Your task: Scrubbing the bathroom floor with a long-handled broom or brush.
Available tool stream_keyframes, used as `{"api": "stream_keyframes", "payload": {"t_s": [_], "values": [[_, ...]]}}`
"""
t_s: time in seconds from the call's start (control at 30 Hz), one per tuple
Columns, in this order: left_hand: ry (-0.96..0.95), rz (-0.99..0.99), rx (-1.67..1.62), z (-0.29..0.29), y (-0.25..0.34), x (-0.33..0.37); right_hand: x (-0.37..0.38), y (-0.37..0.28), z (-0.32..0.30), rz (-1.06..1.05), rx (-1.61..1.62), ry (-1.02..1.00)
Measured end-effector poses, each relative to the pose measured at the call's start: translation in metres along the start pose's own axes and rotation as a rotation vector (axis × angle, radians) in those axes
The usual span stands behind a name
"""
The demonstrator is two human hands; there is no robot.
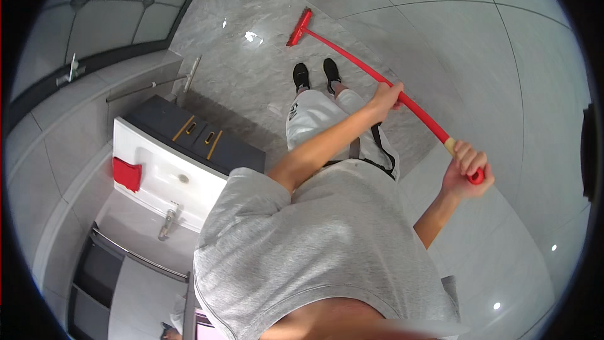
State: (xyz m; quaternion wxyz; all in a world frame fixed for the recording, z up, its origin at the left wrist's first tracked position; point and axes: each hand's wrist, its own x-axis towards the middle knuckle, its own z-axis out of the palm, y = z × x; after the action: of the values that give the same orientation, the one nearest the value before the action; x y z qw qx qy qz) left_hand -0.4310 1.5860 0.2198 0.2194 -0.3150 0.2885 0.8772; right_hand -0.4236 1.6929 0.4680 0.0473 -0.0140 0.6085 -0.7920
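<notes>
Both my hands hold a long red floor brush point(352, 60). My left hand point(385, 101) is closed around the middle of its pole, in front of my shorts. Higher up, my right hand point(467, 169) wraps the end of the handle, and the red round tip pokes out below the fingers. A pale band sits on the pole just beside the right hand. The brush head point(300, 27), red with bristles, rests on the wet-looking grey floor point(239, 56) beyond my black shoes point(301, 76), close to the foot of the wall.
A tiled wall point(459, 44) runs along the right. At left stand a dark vanity cabinet point(189, 135) and a white washbasin point(157, 167) with a faucet point(168, 223) and a red cloth point(127, 174) on its rim. A dark-framed window or door point(113, 12) fills the upper left.
</notes>
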Motion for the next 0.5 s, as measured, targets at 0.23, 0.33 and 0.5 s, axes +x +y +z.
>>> {"api": "stream_keyframes", "payload": {"t_s": [0.23, 0.33, 0.5], "values": [[0.240, 0.089, 0.052, -0.052, 0.035, -0.026, 0.000, 0.036, 0.018, 0.072, 0.137, -0.101], [0.370, 0.186, 0.034, -0.124, 0.066, -0.022, 0.017, 0.090, 0.047, 0.166, 0.108, -0.263], [0.444, 0.166, 0.170, -0.234, 0.103, 0.003, 0.023, 0.174, 0.094, 0.185, 0.099, -0.456]]}}
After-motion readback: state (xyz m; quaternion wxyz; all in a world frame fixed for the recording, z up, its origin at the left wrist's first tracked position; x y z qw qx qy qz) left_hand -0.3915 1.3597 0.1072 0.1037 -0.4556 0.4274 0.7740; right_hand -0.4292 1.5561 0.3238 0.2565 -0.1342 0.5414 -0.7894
